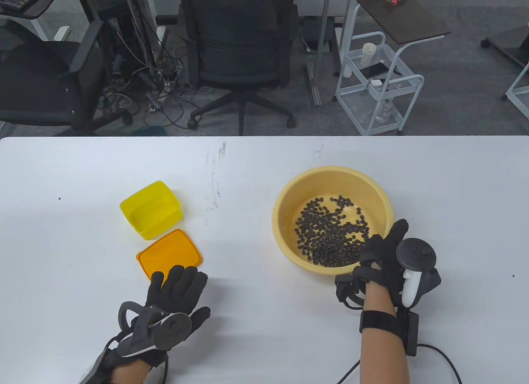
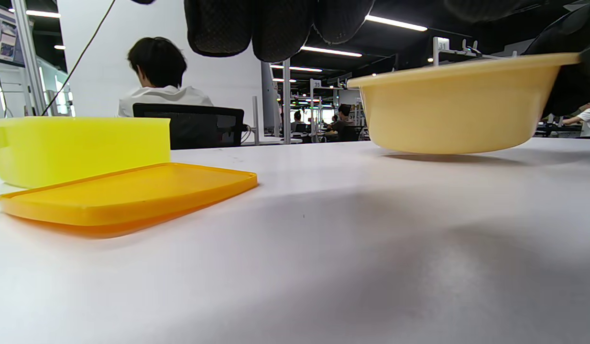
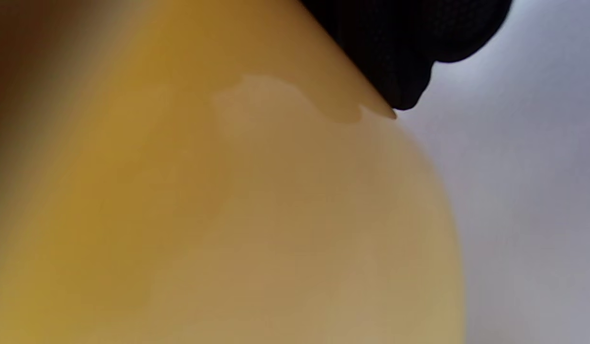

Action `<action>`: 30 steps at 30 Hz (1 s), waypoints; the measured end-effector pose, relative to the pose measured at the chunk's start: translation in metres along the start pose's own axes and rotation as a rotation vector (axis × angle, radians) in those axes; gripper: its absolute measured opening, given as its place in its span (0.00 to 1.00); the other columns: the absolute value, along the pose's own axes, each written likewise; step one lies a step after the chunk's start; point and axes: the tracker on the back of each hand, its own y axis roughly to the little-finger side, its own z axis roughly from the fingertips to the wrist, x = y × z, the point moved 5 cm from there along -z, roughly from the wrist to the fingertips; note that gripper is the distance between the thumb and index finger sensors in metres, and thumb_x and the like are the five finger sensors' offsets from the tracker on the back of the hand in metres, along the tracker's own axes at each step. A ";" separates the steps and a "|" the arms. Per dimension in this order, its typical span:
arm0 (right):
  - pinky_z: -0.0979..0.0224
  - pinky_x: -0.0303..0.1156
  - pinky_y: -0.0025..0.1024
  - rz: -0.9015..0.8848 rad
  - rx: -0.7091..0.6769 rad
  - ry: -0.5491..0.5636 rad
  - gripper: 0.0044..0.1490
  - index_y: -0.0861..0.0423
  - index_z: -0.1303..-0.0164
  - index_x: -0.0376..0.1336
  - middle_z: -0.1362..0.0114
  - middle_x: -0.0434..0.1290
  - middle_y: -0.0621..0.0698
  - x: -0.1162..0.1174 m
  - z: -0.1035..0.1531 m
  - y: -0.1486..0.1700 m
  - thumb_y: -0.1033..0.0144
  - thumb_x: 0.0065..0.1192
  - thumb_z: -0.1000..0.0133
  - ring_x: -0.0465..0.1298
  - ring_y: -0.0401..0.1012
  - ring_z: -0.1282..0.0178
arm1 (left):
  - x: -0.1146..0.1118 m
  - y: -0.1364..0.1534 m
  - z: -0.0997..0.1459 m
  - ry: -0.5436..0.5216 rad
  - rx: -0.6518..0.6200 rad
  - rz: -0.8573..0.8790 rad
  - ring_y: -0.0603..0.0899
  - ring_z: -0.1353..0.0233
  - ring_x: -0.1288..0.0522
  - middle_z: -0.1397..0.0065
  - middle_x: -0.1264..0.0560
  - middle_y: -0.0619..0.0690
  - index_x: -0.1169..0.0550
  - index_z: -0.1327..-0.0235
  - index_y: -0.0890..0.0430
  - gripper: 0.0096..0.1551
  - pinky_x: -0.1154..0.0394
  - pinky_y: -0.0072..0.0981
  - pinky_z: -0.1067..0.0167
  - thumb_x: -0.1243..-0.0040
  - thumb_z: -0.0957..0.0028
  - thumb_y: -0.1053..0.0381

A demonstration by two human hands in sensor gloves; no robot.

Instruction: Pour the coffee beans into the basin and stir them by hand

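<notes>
The pale yellow basin (image 1: 285, 202) stands right of centre with dark coffee beans (image 1: 328, 235) spread over its bottom. My right hand (image 1: 382, 252) is at its near right rim. Its fingers hook over the rim and reach the beans, while one digit lies along the outside. In the right wrist view the basin wall (image 3: 228, 200) fills the frame, with a glove tip (image 3: 405, 62) at its edge. My left hand (image 1: 177, 291) lies flat and empty on the table, fingertips just short of the orange lid (image 1: 169, 252). The yellow box (image 1: 151, 208) behind the lid is empty.
The white table (image 1: 264, 169) ends at its far edge, with office chairs, cables and a white cart on the floor beyond. In the left wrist view the lid (image 2: 127, 193), the box (image 2: 80, 148) and the basin (image 2: 457, 110) stand ahead of my hand.
</notes>
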 end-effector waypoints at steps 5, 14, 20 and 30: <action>0.42 0.68 0.53 -0.027 -0.076 -0.240 0.41 0.51 0.21 0.34 0.27 0.60 0.62 0.023 0.029 -0.014 0.61 0.45 0.39 0.74 0.61 0.46 | 0.000 0.010 0.001 -0.001 0.036 0.015 0.69 0.17 0.36 0.16 0.39 0.58 0.41 0.20 0.50 0.43 0.46 0.68 0.25 0.55 0.45 0.31; 0.43 0.68 0.53 0.054 -0.205 -0.442 0.39 0.52 0.20 0.36 0.27 0.61 0.63 0.056 0.071 -0.010 0.60 0.45 0.38 0.74 0.62 0.47 | 0.001 0.018 0.003 -0.008 0.071 0.025 0.69 0.18 0.36 0.16 0.38 0.58 0.40 0.20 0.50 0.43 0.46 0.68 0.25 0.55 0.45 0.31; 0.44 0.68 0.54 0.052 -0.207 -0.481 0.40 0.53 0.21 0.37 0.28 0.62 0.63 0.068 0.079 0.001 0.60 0.45 0.38 0.74 0.63 0.48 | 0.003 0.019 0.004 -0.010 0.080 0.028 0.69 0.18 0.36 0.16 0.39 0.58 0.42 0.19 0.50 0.43 0.46 0.68 0.25 0.55 0.45 0.31; 0.44 0.67 0.54 0.040 -0.217 -0.510 0.40 0.53 0.21 0.37 0.28 0.61 0.63 0.082 0.086 0.013 0.60 0.45 0.39 0.74 0.63 0.47 | 0.014 0.026 0.010 -0.057 0.112 0.021 0.70 0.18 0.35 0.16 0.39 0.58 0.43 0.19 0.50 0.43 0.45 0.68 0.25 0.54 0.45 0.32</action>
